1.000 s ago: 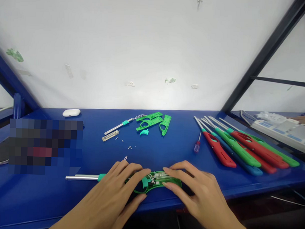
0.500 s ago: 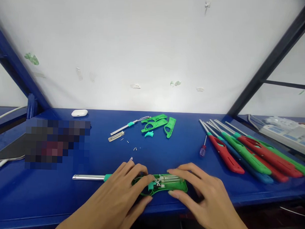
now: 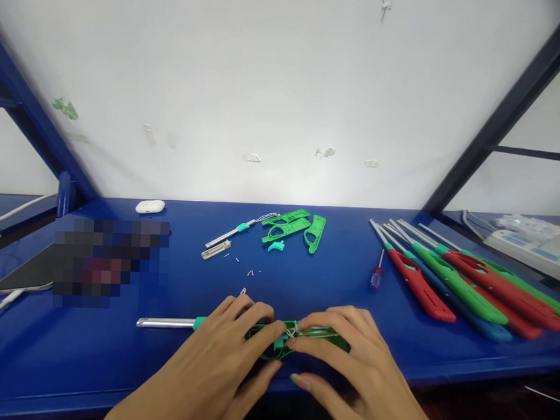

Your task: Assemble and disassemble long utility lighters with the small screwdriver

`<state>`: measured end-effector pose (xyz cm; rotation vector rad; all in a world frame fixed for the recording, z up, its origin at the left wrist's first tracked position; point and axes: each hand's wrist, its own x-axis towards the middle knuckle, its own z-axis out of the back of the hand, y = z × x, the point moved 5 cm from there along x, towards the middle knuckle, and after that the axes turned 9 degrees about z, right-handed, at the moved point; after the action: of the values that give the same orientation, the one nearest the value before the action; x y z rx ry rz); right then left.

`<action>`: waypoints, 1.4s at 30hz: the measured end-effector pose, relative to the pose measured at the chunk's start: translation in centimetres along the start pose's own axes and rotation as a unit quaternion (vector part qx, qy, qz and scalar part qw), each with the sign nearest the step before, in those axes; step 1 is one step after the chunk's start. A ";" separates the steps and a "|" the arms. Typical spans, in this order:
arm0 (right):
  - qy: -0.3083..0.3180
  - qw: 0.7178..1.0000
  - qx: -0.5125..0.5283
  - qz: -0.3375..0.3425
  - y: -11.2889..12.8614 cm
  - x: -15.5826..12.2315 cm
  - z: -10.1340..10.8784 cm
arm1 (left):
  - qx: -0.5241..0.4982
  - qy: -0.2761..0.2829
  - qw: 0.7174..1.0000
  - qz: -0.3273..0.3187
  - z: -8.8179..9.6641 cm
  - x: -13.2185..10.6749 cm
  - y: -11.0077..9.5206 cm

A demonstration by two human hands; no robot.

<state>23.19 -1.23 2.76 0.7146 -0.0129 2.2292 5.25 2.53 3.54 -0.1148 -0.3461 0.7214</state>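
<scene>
An opened green long-nosed lighter (image 3: 282,342) lies at the near edge of the blue bench (image 3: 305,284), its silver tube (image 3: 166,322) pointing left and its white wires and clear tank showing. My left hand (image 3: 224,361) rests on the front half of the green shell, fingers curled over it. My right hand (image 3: 348,365) covers the rear half, fingertips pressing on the tank and wires. Both hands hold the lighter down against the bench.
Farther back lie green shell halves (image 3: 298,228), a loose tube with wires (image 3: 228,234), a clear tank (image 3: 215,250) and small pins. A small screwdriver (image 3: 377,273) and several red, green and blue lighters (image 3: 447,277) lie right. A white earbud case (image 3: 149,206) sits back left, a power strip (image 3: 531,240) far right.
My right hand has slid left over the lighter's rear half, closing the gap to my left hand. The view has shifted slightly.
</scene>
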 end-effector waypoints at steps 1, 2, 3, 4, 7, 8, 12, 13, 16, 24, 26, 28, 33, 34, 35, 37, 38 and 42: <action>-0.003 1.000 0.002 0.001 -0.1 0.0 0.0 | -0.001 -0.005 1.000 0.006 -0.1 -0.1 0.2; -0.006 1.000 0.004 0.001 -0.1 0.0 0.0 | 0.000 -0.011 1.000 0.013 -0.1 -0.3 0.4; -0.007 1.000 0.005 0.000 -0.2 0.0 -0.1 | 0.003 -0.020 1.000 0.021 0.0 -0.6 0.7; -0.008 1.000 0.006 -0.002 -0.3 -0.1 -0.1 | 0.005 -0.033 0.999 0.034 0.2 -0.9 1.2; -0.006 1.000 0.009 -0.007 -0.5 -0.2 -0.2 | -0.022 -0.079 0.991 0.103 1.4 -2.1 3.3; -0.004 1.000 0.008 -0.008 -0.5 -0.2 -0.3 | -0.040 -0.091 0.987 0.126 1.7 -2.6 4.0; 0.001 1.000 0.002 -0.008 -0.7 -0.4 -0.4 | -0.089 -0.094 0.976 0.175 1.9 -3.8 6.1; 0.000 1.000 0.001 -0.007 -0.7 -0.4 -0.4 | -0.095 -0.090 0.976 0.174 1.8 -3.9 6.2; -0.005 1.000 -0.002 -0.006 -0.8 -0.4 -0.4 | -0.105 -0.079 0.977 0.165 1.2 -3.7 6.3; -0.013 1.000 0.002 -0.001 -0.9 -0.7 -0.6 | -0.171 -0.092 0.967 0.163 1.7 -2.7 5.9; -0.014 1.000 0.010 0.001 -1.0 -0.7 -0.6 | -0.172 -0.084 0.968 0.163 1.8 -2.6 5.7; -0.011 1.000 0.013 0.007 -1.2 -0.7 -0.7 | -0.170 -0.073 0.968 0.168 1.7 -2.7 5.6; -0.007 1.000 0.009 0.024 -1.7 -0.9 -0.7 | -0.161 -0.072 0.971 0.163 1.4 -3.0 5.3; -0.008 1.000 0.007 0.024 -1.8 -0.9 -0.7 | -0.156 -0.073 0.972 0.160 1.4 -3.1 5.3; -0.010 1.000 0.005 0.022 -1.8 -0.9 -0.7 | -0.151 -0.076 0.974 0.153 1.4 -3.1 5.2; -0.011 1.000 0.006 0.019 -1.9 -0.8 -0.7 | -0.146 -0.087 0.976 0.134 1.6 -3.0 5.0; -0.011 1.000 0.008 0.018 -1.8 -0.8 -0.7 | -0.144 -0.092 0.978 0.123 1.7 -3.0 4.9; -0.006 0.999 0.027 0.017 -1.6 -0.7 -0.6 | -0.134 -0.076 0.983 0.103 2.0 -2.9 4.4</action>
<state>24.34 -0.42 1.57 0.7621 0.0292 2.2654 -0.25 3.89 3.68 -0.3557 -0.5841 0.8888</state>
